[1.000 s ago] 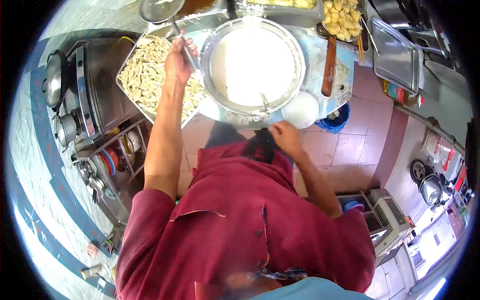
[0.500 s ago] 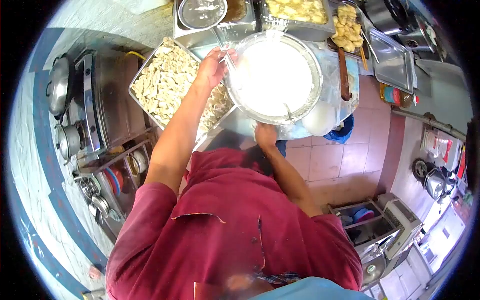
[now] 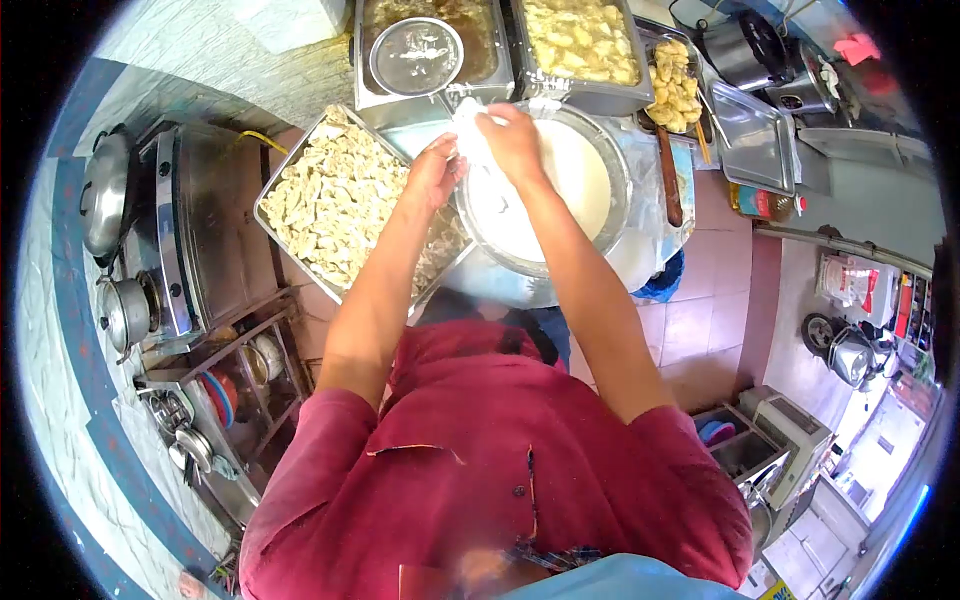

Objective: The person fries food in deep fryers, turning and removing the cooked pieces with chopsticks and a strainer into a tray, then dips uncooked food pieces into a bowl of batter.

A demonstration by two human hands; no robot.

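A person in a maroon shirt (image 3: 600, 480) works with both hands over a wide basin (image 3: 621, 200) of creamy white liquid (image 3: 585, 180). The right hand (image 3: 512, 145) pinches a white object (image 3: 473, 132), its form unclear, above the basin's left side. The left hand (image 3: 432, 174), fingers curled, is just beside the rim; whether it grips anything cannot be told. A round-headed skimmer (image 3: 416, 58) extends over a steel pan (image 3: 385, 110) of brownish liquid. Pale strips (image 3: 330, 195) fill a tray at left.

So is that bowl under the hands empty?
No, not empty: pale liquid spreads across the bowl. How deep, I cannot tell.
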